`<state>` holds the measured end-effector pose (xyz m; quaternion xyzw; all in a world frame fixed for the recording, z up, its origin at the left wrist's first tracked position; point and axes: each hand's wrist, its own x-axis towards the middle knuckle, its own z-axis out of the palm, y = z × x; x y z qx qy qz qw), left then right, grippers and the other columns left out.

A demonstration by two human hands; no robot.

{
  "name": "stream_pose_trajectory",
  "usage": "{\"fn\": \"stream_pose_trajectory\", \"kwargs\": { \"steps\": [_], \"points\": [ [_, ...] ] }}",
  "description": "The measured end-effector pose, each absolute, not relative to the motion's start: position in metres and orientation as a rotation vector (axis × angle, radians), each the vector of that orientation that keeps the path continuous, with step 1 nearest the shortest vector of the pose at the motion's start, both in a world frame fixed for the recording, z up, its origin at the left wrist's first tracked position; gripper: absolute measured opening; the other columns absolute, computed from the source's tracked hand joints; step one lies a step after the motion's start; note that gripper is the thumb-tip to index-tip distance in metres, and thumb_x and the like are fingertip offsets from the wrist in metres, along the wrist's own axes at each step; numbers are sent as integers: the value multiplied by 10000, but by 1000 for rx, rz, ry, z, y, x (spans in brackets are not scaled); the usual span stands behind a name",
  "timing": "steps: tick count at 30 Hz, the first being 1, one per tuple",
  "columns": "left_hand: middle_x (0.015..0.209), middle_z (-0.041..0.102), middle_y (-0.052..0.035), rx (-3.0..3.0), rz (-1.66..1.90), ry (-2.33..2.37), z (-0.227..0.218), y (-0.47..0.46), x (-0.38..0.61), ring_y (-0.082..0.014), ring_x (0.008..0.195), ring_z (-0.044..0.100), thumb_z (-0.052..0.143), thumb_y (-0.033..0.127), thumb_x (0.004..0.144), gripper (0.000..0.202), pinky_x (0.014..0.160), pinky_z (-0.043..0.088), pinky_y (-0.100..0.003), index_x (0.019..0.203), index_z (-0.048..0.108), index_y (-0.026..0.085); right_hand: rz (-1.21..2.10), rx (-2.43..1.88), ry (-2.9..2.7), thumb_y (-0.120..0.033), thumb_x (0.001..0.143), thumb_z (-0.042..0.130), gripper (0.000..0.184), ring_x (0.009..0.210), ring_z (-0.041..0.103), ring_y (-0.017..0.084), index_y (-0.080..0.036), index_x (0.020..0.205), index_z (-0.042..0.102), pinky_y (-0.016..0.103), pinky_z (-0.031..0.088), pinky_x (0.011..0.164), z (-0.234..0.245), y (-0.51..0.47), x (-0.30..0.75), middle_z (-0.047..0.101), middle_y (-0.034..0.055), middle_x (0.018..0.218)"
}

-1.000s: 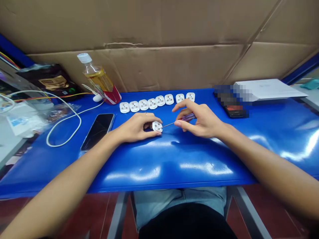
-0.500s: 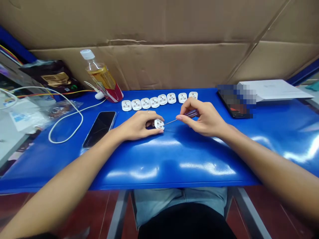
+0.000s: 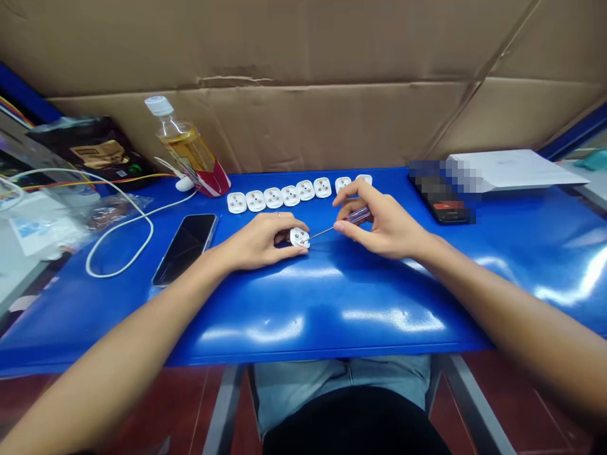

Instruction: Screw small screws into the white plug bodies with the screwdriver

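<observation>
My left hand [image 3: 258, 241] grips a small white plug body [image 3: 300, 237] between thumb and fingers, near the middle of the blue table [image 3: 327, 309]. My right hand [image 3: 380, 225] pinches a small screwdriver [image 3: 358, 216] with a clear purple handle. Its thin metal shaft points left, and the tip meets the plug's right edge. Several more white plug bodies [image 3: 290, 196] stand in a row just beyond my hands. The plug's underside is hidden by my left fingers.
A black smartphone [image 3: 184, 249] lies left of my left hand, and a white cable [image 3: 118, 237] loops beyond it. A bottle of yellow liquid [image 3: 190, 150] stands at the back left. A pixelated dark object [image 3: 443, 193] and a white flat box [image 3: 515, 169] sit back right, against a cardboard wall [image 3: 303, 76].
My right hand has shifted slightly, and the screwdriver's handle sits a little higher and nearer the plug. The plug stays in my left hand, and the view has moved only slightly.
</observation>
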<state>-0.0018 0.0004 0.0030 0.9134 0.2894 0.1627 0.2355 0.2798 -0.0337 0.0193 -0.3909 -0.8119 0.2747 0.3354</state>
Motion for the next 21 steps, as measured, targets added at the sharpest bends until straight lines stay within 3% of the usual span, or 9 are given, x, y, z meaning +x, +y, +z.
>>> {"fn": "stream_pose_trajectory", "kwargs": {
  "steps": [4, 8, 10, 14, 17, 21],
  "points": [
    [982, 742, -53, 2463, 440, 790, 2, 1, -1, -152, 728, 587, 712, 521, 951, 424, 672, 438, -265, 1195, 742, 175, 936, -1066, -2035, -424, 962, 708, 239, 509, 598, 135, -238, 930, 561, 266, 455, 472, 25, -35, 275, 666, -27, 687],
    [982, 742, -53, 2437, 440, 789, 2, 1, 0, -146, 714, 574, 711, 519, 952, 422, 662, 439, -262, 1190, 741, 171, 1128, -1226, -1852, -486, 969, 697, 318, 353, 496, 119, -246, 871, 513, 249, 360, 354, 27, -37, 268, 588, -68, 520],
    [961, 737, -46, 2432, 435, 786, 3, 1, 0, -144, 710, 567, 716, 521, 950, 426, 657, 433, -257, 1191, 740, 170, 1108, -1222, -1842, -472, 958, 708, 305, 413, 547, 127, -242, 877, 526, 255, 414, 384, 26, -35, 268, 634, -44, 592],
    [955, 736, -44, 2425, 422, 792, 4, 0, 1, -146, 713, 571, 713, 527, 951, 436, 652, 424, -257, 1211, 738, 178, 992, -1081, -1958, -383, 896, 769, 237, 674, 646, 158, -235, 947, 591, 285, 512, 516, 29, -33, 274, 713, 35, 931],
    [956, 740, -46, 2426, 436, 786, 3, 0, 1, -145, 708, 574, 711, 507, 953, 412, 648, 422, -257, 1199, 742, 177, 917, -1089, -2046, -386, 940, 713, 210, 692, 642, 170, -221, 852, 617, 288, 476, 538, 34, -36, 275, 701, 25, 806],
    [946, 739, -47, 2428, 465, 789, 0, -1, 2, -144, 707, 578, 721, 501, 948, 408, 657, 428, -258, 1186, 741, 170, 891, -1199, -2008, -443, 938, 723, 293, 502, 568, 142, -218, 787, 612, 285, 410, 454, 38, -41, 268, 621, -19, 595]
  ]
}}
